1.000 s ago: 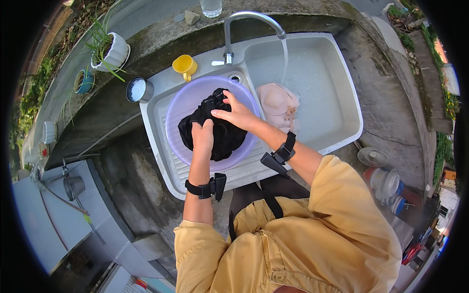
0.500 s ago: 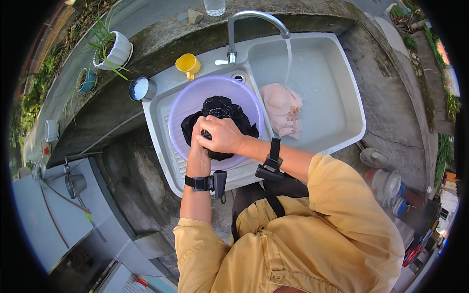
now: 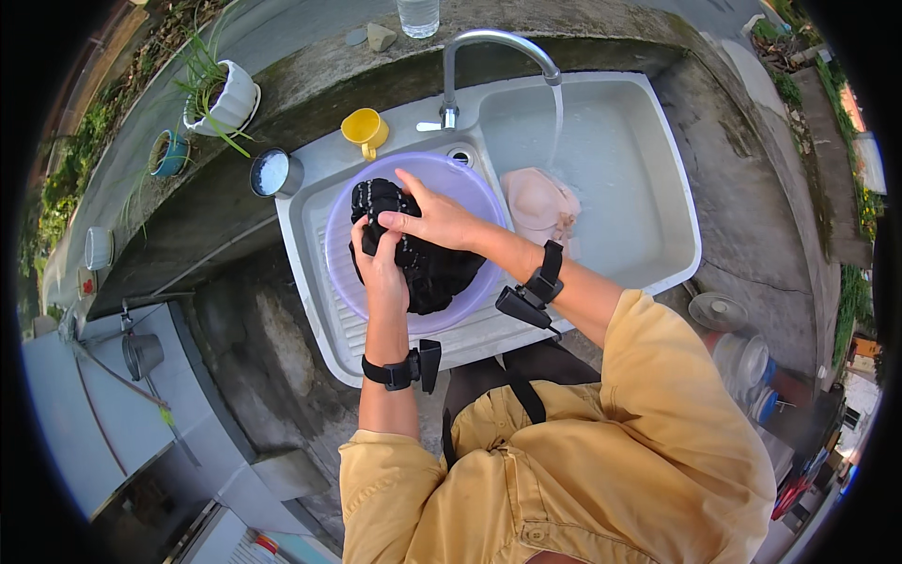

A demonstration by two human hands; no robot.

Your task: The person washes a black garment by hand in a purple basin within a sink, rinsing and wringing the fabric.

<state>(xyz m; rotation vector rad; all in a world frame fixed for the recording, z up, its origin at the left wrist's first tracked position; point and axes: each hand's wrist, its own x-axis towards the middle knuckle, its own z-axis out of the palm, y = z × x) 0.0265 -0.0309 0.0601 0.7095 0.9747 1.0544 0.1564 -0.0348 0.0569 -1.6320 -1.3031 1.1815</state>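
The left hand (image 3: 381, 256) grips a wet, bunched black cloth (image 3: 413, 254) from below; the right hand (image 3: 434, 218) lies over it, fingers closed on the fabric. The cloth sits crumpled in a purple basin (image 3: 343, 273) inside the sink (image 3: 676, 216), beyond which a tap (image 3: 498, 47) runs.
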